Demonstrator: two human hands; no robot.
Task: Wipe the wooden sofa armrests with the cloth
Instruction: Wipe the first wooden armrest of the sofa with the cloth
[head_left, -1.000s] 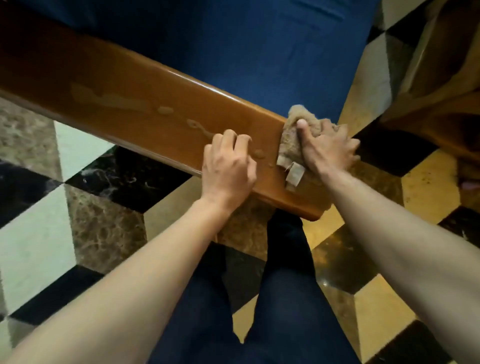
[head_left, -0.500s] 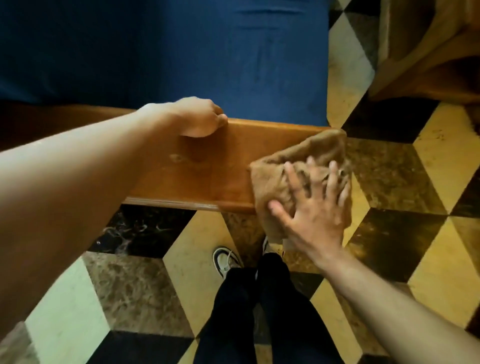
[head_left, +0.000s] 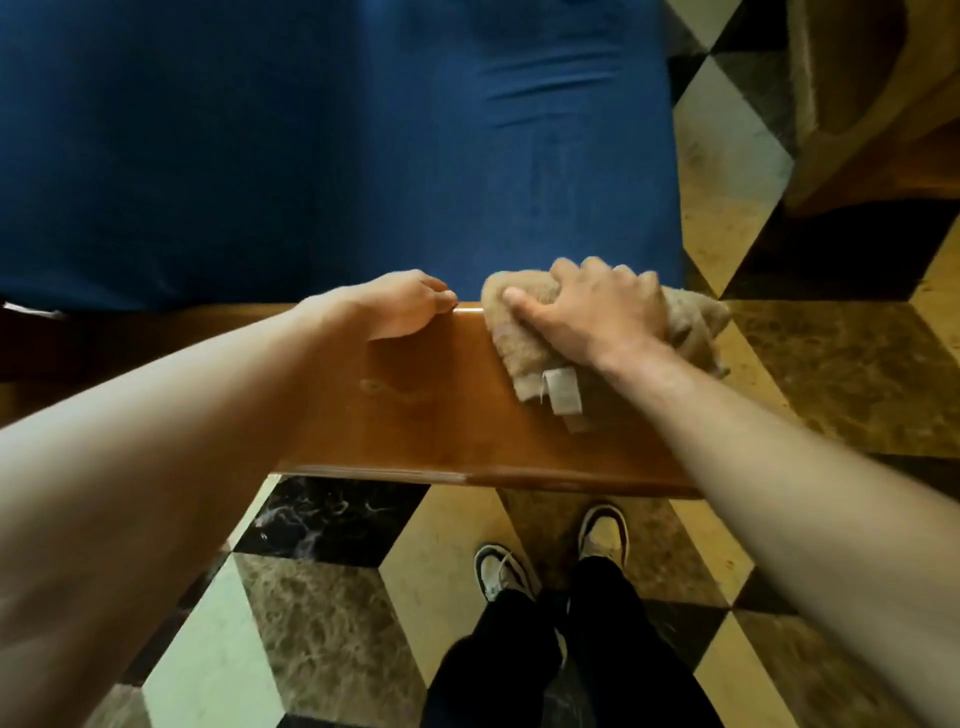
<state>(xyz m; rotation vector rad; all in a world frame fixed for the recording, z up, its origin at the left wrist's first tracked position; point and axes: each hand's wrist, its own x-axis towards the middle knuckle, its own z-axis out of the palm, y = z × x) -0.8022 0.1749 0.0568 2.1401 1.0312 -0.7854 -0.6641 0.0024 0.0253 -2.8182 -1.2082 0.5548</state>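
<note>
A glossy brown wooden armrest runs across the middle of the view, its end at the right. On that end lies a bunched tan cloth with white labels hanging toward me. My right hand is clenched over the cloth and presses it onto the far edge of the wood. My left hand curls over the armrest's far edge just left of the cloth, fingers hooked toward the blue cushion. Faint wet marks show on the wood between the hands and me.
The blue sofa seat cushion fills the far side. A patterned marble tile floor lies below, with my two shoes by the armrest. Another wooden furniture piece stands at the top right.
My right hand went from flat with spread fingers on the cloth at the armrest's near end to a fist bunching it at the far edge. The left hand kept its hold.
</note>
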